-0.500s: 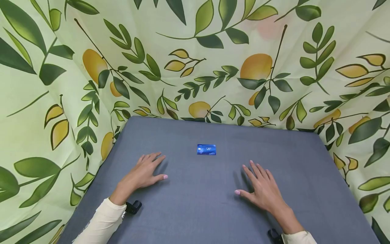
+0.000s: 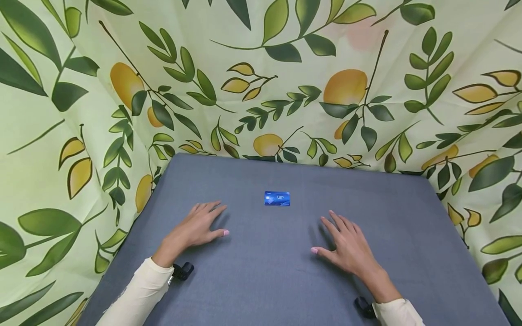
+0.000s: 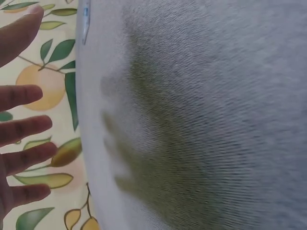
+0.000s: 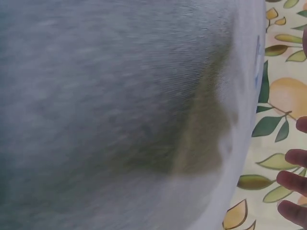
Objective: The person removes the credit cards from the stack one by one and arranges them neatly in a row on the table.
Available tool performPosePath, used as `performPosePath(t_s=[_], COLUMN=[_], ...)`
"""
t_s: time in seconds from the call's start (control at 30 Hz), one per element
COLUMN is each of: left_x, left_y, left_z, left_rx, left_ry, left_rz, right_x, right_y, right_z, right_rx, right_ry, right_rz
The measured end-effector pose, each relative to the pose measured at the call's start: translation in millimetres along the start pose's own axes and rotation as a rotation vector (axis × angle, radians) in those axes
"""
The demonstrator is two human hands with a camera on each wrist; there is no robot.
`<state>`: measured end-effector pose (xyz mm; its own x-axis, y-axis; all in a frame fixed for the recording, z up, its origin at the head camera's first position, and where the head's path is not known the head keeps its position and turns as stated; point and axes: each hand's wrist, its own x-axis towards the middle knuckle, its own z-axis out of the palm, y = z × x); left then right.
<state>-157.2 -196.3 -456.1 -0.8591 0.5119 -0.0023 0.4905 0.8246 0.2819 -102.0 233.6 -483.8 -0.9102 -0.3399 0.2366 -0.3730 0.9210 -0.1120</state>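
Observation:
A blue card point(image 2: 277, 198) printed with "VIP" lies flat toward the back of the grey-blue table. To its left and nearer the front, my left hand point(image 2: 195, 227) hovers over the cloth with fingers spread and nothing in it. My right hand point(image 2: 348, 246) is held the same way at the card's front right, its fingers straight and bare of any object. In the left wrist view, the spread fingers point(image 3: 29, 158) show above a soft shadow. The right wrist view catches only some fingertips point(image 4: 292, 181) at its edge.
The table point(image 2: 261, 280) is covered in plain grey-blue cloth. Behind it and along both sides hangs a curtain point(image 2: 244, 117) patterned with leaves and yellow fruit. Each wrist wears a small black camera point(image 2: 184, 270), below a cream sleeve point(image 2: 140, 290).
Both hands have shifted slightly inward and toward the card, the left one to the right, the right one to the left. The card still lies on the table.

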Motion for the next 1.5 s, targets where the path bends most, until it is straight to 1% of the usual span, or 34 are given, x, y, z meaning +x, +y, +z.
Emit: performPosePath(t_s=[0.2,0.3,0.47,0.53,0.67,0.87,1.03,1.27,1.4,1.5], left_x=[14.5,23.3,41.0,49.2,67.0,95.3,114.5,132.4,140.6,146.2], left_y=[0.2,1.9,6.5,9.1,15.2,21.8,26.1,33.3,36.6,37.4], left_z=[-3.1,-5.1,-7.6,-7.6,-6.7,-2.7,2.3,7.5,12.3,17.6], left_rx=[-0.017,-0.011,-0.005,-0.005,-0.012,-0.013,0.025,0.068,0.086,0.104], left_ry=[-0.041,-0.063,-0.125,-0.146,-0.167,-0.169,-0.156,-0.118,-0.101,-0.100], left_rz=[0.019,0.022,-0.004,-0.012,0.000,0.027,0.050,0.096,0.109,0.111], right_x=[19.8,30.8,51.5,59.6,75.8,99.2,113.6,130.8,138.9,144.2], right_y=[-5.3,-8.4,-15.4,-17.5,-18.4,-16.8,-15.5,-15.3,-16.5,-17.8], right_z=[0.1,1.7,2.9,3.2,6.3,11.8,17.7,25.9,29.8,33.3], right_rx=[0.033,0.049,0.076,0.086,0.102,0.120,0.130,0.123,0.123,0.122], right_ry=[-0.035,-0.052,-0.071,-0.081,-0.115,-0.161,-0.180,-0.200,-0.214,-0.221], right_rz=[-0.015,-0.032,-0.053,-0.050,-0.041,-0.023,-0.017,-0.035,-0.040,-0.047])
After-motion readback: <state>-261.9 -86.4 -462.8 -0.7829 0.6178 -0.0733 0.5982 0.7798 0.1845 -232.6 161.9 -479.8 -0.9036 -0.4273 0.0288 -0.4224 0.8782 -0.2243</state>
